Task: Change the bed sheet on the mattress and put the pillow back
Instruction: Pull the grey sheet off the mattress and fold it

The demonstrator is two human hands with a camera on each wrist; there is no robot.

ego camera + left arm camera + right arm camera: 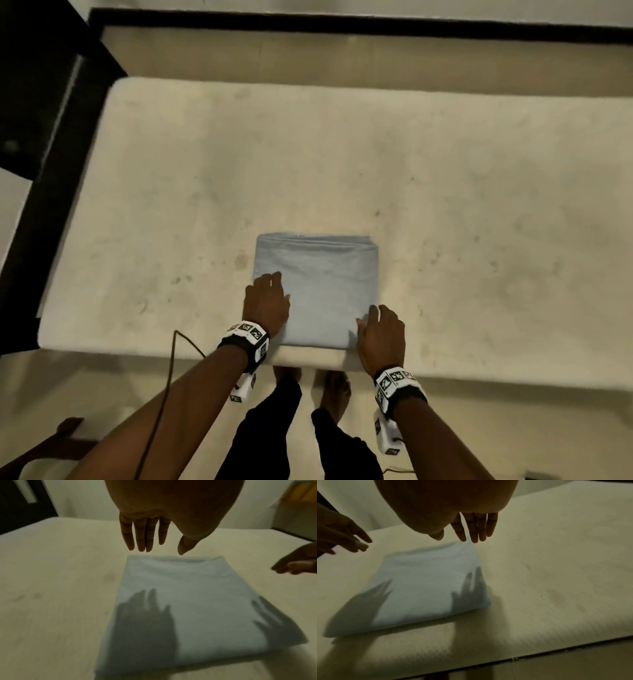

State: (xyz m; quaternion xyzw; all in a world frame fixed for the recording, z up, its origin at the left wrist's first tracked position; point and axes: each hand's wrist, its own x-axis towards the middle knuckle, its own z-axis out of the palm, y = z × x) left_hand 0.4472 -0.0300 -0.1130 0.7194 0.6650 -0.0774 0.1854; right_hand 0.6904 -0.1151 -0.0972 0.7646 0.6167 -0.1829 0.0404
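With the mattress (445,154) bare, the folded sheet (322,284) lies at its near edge, so spreading has yet to begin. Left hand (267,301) and right hand (382,337) hover over the sheet's near corners, fingers straight, holding nothing. Next, each must pinch a top layer and unfold it. No pillow shows.

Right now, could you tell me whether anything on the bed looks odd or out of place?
The bare mattress carries scattered dark stains, the clearest just left of the folded blue sheet. The sheet itself lies flat near the front edge, neatly folded. No pillow is in view. Nothing else stands out.
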